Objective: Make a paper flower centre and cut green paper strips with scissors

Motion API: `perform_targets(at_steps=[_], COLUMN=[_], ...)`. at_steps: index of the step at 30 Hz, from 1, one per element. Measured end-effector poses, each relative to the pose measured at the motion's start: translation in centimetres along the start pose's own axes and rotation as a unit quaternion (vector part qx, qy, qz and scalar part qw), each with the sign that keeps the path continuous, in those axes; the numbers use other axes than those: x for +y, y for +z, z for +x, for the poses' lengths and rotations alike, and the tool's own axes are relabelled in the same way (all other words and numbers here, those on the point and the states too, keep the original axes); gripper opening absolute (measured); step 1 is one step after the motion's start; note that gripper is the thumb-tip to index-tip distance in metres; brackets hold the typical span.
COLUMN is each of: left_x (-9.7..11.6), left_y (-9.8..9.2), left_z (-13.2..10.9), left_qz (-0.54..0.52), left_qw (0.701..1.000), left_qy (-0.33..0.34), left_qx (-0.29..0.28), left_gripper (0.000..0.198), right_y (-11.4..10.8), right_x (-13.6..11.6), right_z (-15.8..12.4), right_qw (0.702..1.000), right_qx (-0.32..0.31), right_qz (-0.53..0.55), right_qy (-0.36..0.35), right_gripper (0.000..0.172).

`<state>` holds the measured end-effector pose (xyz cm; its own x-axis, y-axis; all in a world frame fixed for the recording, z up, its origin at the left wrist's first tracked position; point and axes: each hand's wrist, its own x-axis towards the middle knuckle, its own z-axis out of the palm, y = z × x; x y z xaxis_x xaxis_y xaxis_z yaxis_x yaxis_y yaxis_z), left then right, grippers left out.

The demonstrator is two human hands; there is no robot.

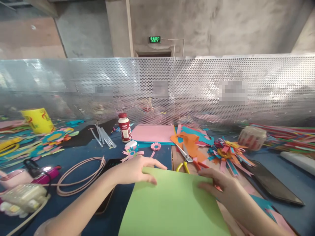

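Note:
A light green sheet of paper (172,203) stretches from the table's near edge toward the middle, its far edge between my two hands. My left hand (137,170) grips the far left corner, thumb on top of the sheet. At the far right corner my right hand (221,185) is closed on the paper, thumb over its face. Just beyond the sheet lie scissors (185,154) with slightly parted blades, and yellow handles (183,167) and red handles (199,165), partly hidden by the paper and my right hand.
Pink paper (152,134), orange scraps (189,142) and a red-white bottle (125,127) stand farther back. A paper-strip flower bunch (227,154) and a phone (273,182) lie right; a coiled cable (80,177) lies left. A perforated metal screen (157,88) closes off the back.

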<state>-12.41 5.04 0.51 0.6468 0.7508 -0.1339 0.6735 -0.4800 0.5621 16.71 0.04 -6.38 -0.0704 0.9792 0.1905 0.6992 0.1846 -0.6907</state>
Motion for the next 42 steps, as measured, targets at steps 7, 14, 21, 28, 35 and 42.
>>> perform_targets(at_steps=[7,14,21,28,35,42], left_x=[0.6,1.1,1.1,0.9,-0.4,-1.1], left_y=[-0.1,-0.2,-0.1,0.3,0.3,0.2], left_z=[-0.1,-0.3,-0.3,0.0,0.8,0.7], left_qz=[0.018,-0.009,-0.026,-0.042,-0.137,-0.234], left_qw=[1.000,0.999,0.999,0.995,0.983,0.970], left_qy=[-0.024,-0.044,-0.039,-0.051,-0.025,0.008], left_qx=[0.005,0.004,0.013,0.070,0.121,0.073], left_gripper=[0.053,0.047,0.047,0.053,0.034,0.031], right_y=[0.0,0.1,0.0,-0.7,-1.1,-1.8], right_x=[0.2,0.4,0.4,0.4,1.4,0.9], right_z=[-0.3,-0.5,-0.4,-0.2,0.3,0.7], right_qw=[1.000,1.000,0.999,0.998,0.996,0.994], right_qx=[0.016,0.015,-0.008,0.003,0.040,0.009], right_qz=[0.020,0.021,0.043,0.054,0.077,0.110], right_qy=[-0.005,0.001,0.007,-0.019,0.010,0.000], right_gripper=[0.033,0.033,0.025,0.021,0.031,0.033])
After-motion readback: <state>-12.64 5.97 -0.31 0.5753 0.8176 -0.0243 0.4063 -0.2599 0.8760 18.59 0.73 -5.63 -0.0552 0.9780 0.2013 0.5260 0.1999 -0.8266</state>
